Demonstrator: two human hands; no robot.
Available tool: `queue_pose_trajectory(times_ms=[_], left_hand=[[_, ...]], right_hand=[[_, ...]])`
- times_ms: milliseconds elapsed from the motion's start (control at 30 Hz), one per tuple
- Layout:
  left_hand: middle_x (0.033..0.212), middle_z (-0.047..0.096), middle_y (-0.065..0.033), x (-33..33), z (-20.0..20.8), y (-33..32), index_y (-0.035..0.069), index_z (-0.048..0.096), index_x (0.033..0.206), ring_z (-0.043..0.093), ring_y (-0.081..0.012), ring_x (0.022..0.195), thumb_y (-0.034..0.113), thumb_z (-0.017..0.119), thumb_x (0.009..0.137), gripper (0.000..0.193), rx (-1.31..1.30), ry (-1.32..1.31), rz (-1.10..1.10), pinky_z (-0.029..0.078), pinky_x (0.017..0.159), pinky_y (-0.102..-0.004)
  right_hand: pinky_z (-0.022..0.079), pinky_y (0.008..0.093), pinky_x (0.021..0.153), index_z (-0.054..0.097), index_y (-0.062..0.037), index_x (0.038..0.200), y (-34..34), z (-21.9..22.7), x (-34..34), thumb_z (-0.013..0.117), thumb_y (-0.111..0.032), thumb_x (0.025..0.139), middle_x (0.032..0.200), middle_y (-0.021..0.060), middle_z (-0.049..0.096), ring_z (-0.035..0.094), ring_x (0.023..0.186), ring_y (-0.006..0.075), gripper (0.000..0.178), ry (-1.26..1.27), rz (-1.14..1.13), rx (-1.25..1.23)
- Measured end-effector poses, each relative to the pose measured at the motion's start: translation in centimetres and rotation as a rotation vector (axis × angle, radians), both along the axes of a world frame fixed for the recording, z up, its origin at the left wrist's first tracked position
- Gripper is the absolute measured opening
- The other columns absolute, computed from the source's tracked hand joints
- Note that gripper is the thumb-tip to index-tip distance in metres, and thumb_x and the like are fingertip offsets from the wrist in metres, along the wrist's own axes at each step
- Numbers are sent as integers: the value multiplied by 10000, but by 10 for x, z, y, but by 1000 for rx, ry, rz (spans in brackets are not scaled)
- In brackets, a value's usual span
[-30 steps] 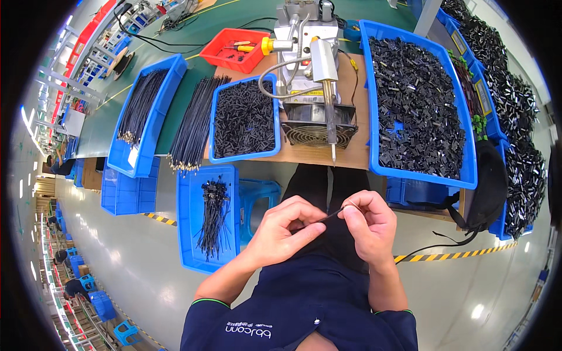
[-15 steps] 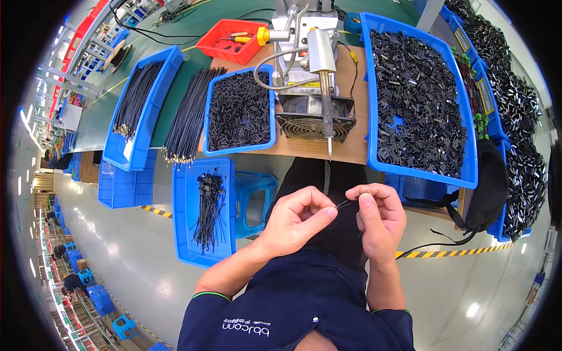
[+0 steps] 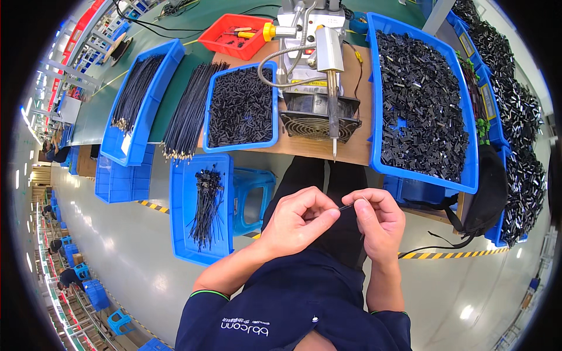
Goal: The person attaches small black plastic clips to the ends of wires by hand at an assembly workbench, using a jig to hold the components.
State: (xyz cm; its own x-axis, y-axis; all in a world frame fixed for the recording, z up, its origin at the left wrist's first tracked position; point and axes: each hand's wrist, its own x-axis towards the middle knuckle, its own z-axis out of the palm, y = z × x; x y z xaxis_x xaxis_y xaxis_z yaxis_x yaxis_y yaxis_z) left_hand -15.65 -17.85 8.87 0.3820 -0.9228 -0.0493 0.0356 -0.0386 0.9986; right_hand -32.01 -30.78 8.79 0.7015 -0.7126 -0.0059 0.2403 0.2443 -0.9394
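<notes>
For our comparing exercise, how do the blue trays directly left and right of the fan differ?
Size: the left tray is smaller, the right tray larger.
Contents: the left tray holds slim, rod-like pieces; the right tray holds flatter, wider parts.
Both trays are blue and rectangular, holding many small black items.

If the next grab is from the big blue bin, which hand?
Probably the right hand: it's closer to the big bin than the left hand, though both hold a thin black piece.
</notes>
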Motion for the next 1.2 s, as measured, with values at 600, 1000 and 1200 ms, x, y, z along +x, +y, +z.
queue_pose_trajectory(times_ms=[600,1000,1200], left_hand=[[962,707,-75,4,0,3,-5,743,1062,648,-106,777,68,795,1009,103,-38,-233,-1,505,673,-264],[1011,724,-84,1,-6,-2,-6,755,1098,686,-126,831,82,796,1016,127,-28,-239,-71,545,710,-276],[1033,712,-70,-1,-10,-7,-10,757,1118,679,-104,848,90,792,1026,140,-12,-125,-109,541,715,-270]], right_hand=[[472,199,726,780,25,1210,-7,-7,-6,756,58,985,1145,71,755,621,864,43,228,148,24,-209],[380,196,617,799,7,1159,-12,2,-17,841,11,943,1064,27,744,512,713,8,220,227,28,-193],[360,206,598,803,0,1118,-15,-10,-20,830,2,957,1008,20,743,503,707,7,163,190,25,-223]])
